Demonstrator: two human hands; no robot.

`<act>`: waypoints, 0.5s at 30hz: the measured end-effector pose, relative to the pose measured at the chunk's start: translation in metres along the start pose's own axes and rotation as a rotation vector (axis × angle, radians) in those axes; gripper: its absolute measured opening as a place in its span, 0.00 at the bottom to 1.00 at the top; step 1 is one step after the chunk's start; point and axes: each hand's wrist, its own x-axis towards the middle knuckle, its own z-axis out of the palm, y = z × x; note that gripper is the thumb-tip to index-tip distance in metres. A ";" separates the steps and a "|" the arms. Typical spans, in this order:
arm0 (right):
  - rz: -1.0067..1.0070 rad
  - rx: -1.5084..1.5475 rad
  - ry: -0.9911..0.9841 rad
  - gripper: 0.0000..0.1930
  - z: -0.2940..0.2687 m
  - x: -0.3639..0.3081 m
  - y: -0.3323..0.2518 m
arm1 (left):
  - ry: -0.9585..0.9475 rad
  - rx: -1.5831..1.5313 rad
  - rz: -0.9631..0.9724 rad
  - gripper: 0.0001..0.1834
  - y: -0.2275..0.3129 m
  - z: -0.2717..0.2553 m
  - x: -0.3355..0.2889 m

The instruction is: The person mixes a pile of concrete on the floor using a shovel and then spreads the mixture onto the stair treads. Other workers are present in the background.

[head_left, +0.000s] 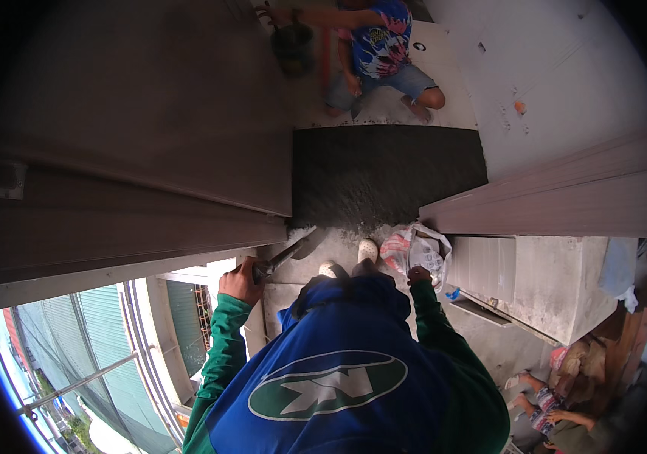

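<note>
My left hand [241, 282] is closed round the handle of a trowel [293, 251]. Its dark blade slants up and right, ending close to the near edge of a dark, wet-looking cement patch [387, 170]. Low on the right, my right hand [418, 276] has its fingers curled in, overlapping the near side of a white and red sack [395, 251]. Whether those fingers grip the sack or something small cannot be made out. Pale crumpled material [428, 256] shows inside the sack's mouth. Both my sleeves are green.
Beyond the cement, another person [382, 57] squats on the pale floor, one arm stretched toward a dark bucket [291, 51]. Brown panels [149, 189] flank the left; a brown frame [558, 193] and pale block [558, 284] stand right. Another person [546, 408] sits lower right. Outdoor railing [81, 382] borders lower left.
</note>
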 end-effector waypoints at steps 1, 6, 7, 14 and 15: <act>0.006 -0.010 0.024 0.15 -0.001 0.007 -0.003 | -0.093 0.005 -0.055 0.23 0.007 0.000 -0.009; 0.024 0.194 0.083 0.14 -0.013 0.044 -0.032 | -0.201 -0.061 -0.317 0.11 0.016 -0.003 -0.048; -0.026 0.189 0.076 0.14 -0.016 0.052 -0.038 | -0.167 -0.070 -0.345 0.13 0.015 -0.002 -0.056; -0.133 0.300 0.126 0.12 -0.040 0.101 -0.055 | 0.068 -0.030 -0.512 0.26 -0.012 0.001 -0.078; -0.143 0.365 0.130 0.12 -0.042 0.105 -0.053 | 0.081 -0.013 -0.529 0.25 -0.020 -0.002 -0.076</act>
